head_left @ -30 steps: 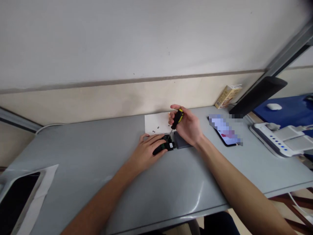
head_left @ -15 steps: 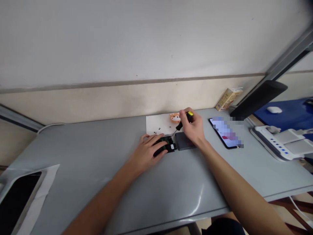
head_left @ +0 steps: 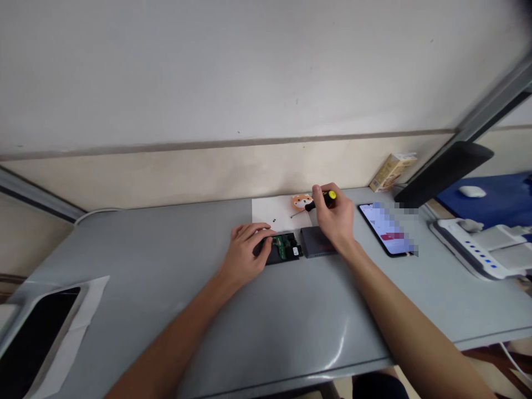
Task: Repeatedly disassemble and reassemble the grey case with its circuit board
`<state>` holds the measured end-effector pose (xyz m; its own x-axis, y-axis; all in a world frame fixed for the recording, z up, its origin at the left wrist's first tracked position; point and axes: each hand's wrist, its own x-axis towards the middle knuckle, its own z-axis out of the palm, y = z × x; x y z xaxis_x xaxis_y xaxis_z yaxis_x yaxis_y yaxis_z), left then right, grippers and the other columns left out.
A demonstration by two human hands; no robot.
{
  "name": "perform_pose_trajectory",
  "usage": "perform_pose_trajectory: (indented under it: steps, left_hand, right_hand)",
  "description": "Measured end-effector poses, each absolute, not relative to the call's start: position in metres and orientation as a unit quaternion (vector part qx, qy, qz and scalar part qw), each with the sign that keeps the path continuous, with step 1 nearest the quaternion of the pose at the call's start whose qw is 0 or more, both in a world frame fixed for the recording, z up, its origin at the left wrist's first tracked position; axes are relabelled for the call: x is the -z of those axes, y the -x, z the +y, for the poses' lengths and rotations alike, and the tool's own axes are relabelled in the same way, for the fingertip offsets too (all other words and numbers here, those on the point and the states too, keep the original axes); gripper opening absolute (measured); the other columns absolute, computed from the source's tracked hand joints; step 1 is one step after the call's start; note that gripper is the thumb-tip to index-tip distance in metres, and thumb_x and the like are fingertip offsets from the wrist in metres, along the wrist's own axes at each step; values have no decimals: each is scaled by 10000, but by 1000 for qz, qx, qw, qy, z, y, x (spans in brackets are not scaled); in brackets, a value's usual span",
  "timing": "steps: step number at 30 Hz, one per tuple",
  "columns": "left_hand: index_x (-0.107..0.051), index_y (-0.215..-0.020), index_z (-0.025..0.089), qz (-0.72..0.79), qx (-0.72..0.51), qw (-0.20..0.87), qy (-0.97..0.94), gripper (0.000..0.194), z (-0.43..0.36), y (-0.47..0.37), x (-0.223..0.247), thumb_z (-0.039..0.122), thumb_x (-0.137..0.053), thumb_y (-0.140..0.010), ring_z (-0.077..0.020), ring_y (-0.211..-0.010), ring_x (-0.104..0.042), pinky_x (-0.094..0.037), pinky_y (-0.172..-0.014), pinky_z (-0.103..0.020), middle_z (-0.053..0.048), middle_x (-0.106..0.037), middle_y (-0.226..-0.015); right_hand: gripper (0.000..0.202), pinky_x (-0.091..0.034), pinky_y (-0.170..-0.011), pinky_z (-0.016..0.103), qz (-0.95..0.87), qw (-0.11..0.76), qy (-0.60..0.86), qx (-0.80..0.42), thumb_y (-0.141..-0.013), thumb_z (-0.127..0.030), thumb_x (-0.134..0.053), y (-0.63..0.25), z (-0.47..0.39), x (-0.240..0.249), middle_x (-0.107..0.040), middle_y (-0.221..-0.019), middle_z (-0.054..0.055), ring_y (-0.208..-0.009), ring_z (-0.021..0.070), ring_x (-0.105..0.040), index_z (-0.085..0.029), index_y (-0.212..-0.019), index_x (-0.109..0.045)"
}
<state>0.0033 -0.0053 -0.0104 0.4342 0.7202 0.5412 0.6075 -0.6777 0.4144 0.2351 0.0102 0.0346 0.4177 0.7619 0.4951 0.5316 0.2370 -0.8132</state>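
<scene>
A black device with an exposed green circuit board point(head_left: 286, 247) lies on the grey table. My left hand point(head_left: 248, 249) grips its left end between thumb and fingers. My right hand point(head_left: 336, 215) holds a black screwdriver point(head_left: 310, 206) with a yellow end cap; its tip is over the white paper point(head_left: 264, 209), and whether it touches is unclear. Small dark screws point(head_left: 274, 220) lie on the paper. Behind the screwdriver sits an orange and white animal-face item point(head_left: 300, 201). A dark grey case point(head_left: 313, 242) is beside the device, partly under my right hand.
A phone point(head_left: 384, 230) with a lit screen lies on the right, near a white power strip point(head_left: 477, 249). At the back right are a carton point(head_left: 390, 172) and a black upright object point(head_left: 443, 174). A dark-screened tablet point(head_left: 39, 338) is at the lower left.
My right hand has lifted the screwdriver tip off the circuit board and over the paper. My left fingers have drawn back leftward, showing more of the board.
</scene>
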Motion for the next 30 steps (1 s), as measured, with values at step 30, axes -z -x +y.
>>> perform_pose_trajectory:
  steps: [30]
  left_hand:
    - [-705,-1075,256,469,-355,126,-799,193,-6,-2,2,219,-591,-924,-220,-1073,-650,-424,-1017,-433,-22,-719,-1124]
  right_hand:
    - [464,-352,-474,238,-473,641,519,-309,-924,-631,-576,-217,8,-30,-470,-612,-36,-510,90,-422,-207,-737,-576]
